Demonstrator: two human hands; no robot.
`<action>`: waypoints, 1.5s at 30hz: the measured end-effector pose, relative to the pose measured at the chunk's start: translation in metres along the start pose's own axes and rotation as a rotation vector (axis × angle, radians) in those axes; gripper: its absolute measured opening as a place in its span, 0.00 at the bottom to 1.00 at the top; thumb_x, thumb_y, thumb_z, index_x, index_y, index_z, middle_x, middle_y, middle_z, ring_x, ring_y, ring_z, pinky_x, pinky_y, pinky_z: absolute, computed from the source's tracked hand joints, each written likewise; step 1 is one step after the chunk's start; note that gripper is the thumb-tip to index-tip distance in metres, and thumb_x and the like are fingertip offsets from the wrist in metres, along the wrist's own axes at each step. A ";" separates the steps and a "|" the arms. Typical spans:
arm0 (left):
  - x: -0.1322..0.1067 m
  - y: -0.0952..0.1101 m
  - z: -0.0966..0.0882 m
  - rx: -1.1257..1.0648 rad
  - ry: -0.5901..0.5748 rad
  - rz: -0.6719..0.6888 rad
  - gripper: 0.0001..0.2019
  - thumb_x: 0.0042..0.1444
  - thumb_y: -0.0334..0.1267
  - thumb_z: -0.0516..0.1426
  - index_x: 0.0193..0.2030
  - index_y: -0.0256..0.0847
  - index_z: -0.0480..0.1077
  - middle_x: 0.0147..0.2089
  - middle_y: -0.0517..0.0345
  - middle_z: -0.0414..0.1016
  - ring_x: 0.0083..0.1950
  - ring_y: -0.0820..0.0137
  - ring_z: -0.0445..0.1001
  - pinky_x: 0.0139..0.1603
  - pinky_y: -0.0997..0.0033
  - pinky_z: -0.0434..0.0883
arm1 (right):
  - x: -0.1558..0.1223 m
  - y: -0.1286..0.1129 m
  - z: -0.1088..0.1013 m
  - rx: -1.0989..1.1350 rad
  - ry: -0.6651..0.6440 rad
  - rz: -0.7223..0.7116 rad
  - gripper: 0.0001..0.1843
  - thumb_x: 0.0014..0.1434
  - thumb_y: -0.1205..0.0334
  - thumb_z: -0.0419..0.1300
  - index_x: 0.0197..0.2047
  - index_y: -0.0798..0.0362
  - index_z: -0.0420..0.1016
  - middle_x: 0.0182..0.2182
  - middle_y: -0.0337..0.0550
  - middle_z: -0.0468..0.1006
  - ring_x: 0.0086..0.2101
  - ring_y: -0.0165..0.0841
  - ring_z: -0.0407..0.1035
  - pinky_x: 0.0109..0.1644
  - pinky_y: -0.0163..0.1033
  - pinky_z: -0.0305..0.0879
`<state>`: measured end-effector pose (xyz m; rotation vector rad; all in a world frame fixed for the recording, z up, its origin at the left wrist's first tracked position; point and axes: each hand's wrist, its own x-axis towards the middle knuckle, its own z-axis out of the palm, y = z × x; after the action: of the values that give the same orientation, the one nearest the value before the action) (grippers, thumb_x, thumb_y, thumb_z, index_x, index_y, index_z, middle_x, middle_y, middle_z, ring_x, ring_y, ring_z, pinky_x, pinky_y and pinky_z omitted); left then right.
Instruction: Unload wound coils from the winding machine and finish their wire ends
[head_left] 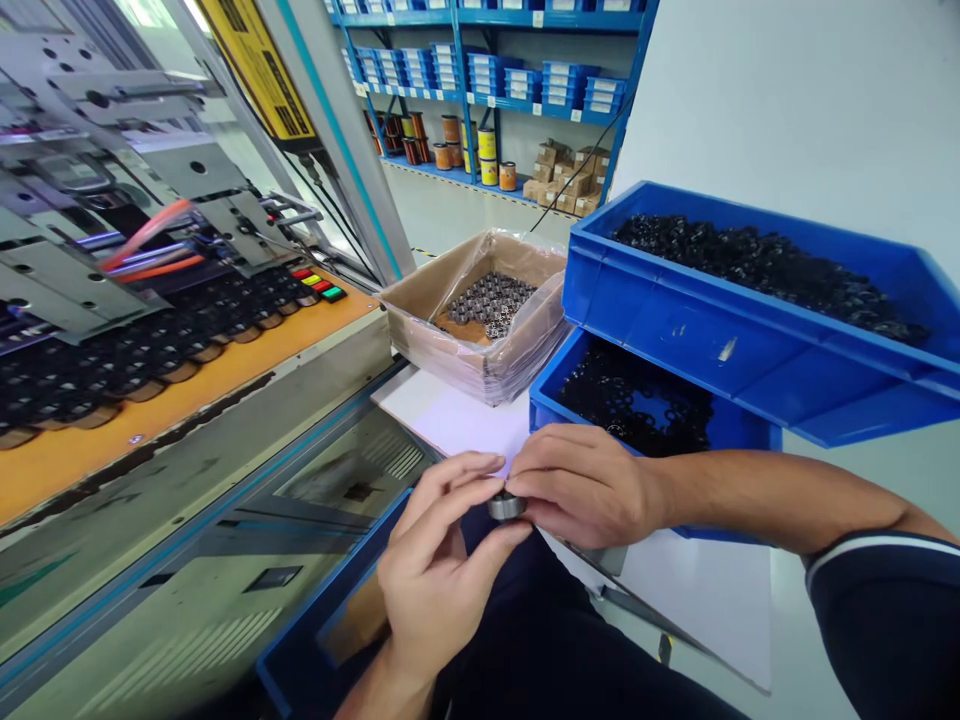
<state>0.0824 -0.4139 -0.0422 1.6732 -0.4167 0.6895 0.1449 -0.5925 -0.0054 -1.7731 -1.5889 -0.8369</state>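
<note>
Between my hands, above my lap, is a small round metal core [507, 507] with a grey cylindrical side and a dark top. My left hand [439, 560] grips it from the left, thumb below and fingers above. From the right, my right hand [581, 487] pinches at its upper edge, the fingertips close together. Fingers partly cover the top of the core. Just beyond my right hand stands a blue bin [544, 410] with black plastic ring-shaped parts [637, 400]. A cardboard box [457, 365] lined with clear plastic holds several similar metal cores [491, 300].
A larger blue bin [675, 290] of black parts overhangs the lower bin. On the left, a machine [187, 160] stands over an orange bench [300, 345] with rows of black-topped cores and coloured buttons [319, 285]. Blue shelving [463, 90] stands behind. Another blue bin [330, 590] is below my left hand.
</note>
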 end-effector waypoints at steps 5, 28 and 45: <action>-0.001 -0.008 0.009 -0.339 0.022 -0.349 0.12 0.52 0.37 0.69 0.44 0.49 0.80 0.39 0.58 0.80 0.36 0.75 0.77 0.36 0.79 0.75 | -0.002 0.004 0.000 -0.088 -0.023 0.013 0.05 0.64 0.70 0.60 0.43 0.63 0.71 0.35 0.51 0.77 0.37 0.35 0.73 0.41 0.42 0.76; -0.002 -0.017 0.002 0.010 0.002 0.024 0.15 0.55 0.29 0.66 0.48 0.47 0.79 0.42 0.60 0.81 0.43 0.73 0.80 0.44 0.76 0.77 | -0.001 0.004 -0.003 -0.030 -0.156 0.085 0.08 0.67 0.69 0.56 0.47 0.65 0.71 0.37 0.55 0.78 0.40 0.36 0.72 0.45 0.42 0.76; 0.109 -0.038 -0.295 1.196 0.421 -0.781 0.08 0.51 0.36 0.67 0.29 0.38 0.72 0.22 0.66 0.69 0.28 0.70 0.70 0.39 0.65 0.70 | -0.017 0.026 0.004 -0.207 -0.283 0.094 0.08 0.68 0.71 0.53 0.44 0.58 0.74 0.40 0.50 0.80 0.39 0.37 0.76 0.43 0.42 0.75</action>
<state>0.1259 -0.1080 0.0304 2.4292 1.1279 0.6796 0.1694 -0.6025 -0.0218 -2.1774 -1.6251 -0.7541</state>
